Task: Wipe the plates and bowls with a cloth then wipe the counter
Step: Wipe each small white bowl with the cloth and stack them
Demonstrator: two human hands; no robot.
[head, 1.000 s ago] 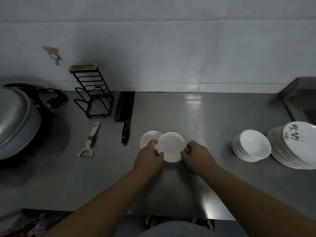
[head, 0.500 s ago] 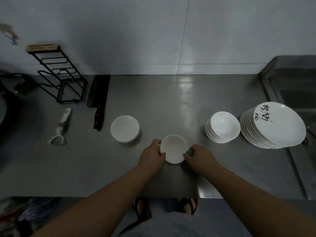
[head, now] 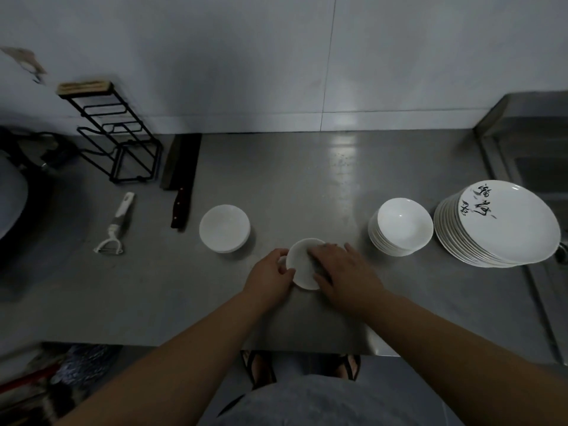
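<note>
While the left hand (head: 269,273) grips the near-left rim of the small bowl (head: 299,259), the right hand (head: 341,273) lies across the bowl's inside with fingers spread and fairly straight, pressing down. The 2 hands are close together, with the bowl between them. It sits low on the table (head: 307,186), near the front edge at 6 o'clock.

Judging from this, the bowl could skid or tip off that near edge, since glazed ware slides easily on steel and the press comes from 1 side. A wide sweep of the right forearm could also knock the stack of bowls (head: 399,226) at 3 o'clock, and the stack of plates (head: 504,226) beyond it leans and overhangs its lower plates. The single bowl (head: 224,227) at 10 o'clock stands well apart.

The cloth cannot be made out: a dark sliver under the right palm may be it, but dim light and the hand hide it. How much of the bowl has been wiped cannot be told. Both stacks are too tight to count.
</note>
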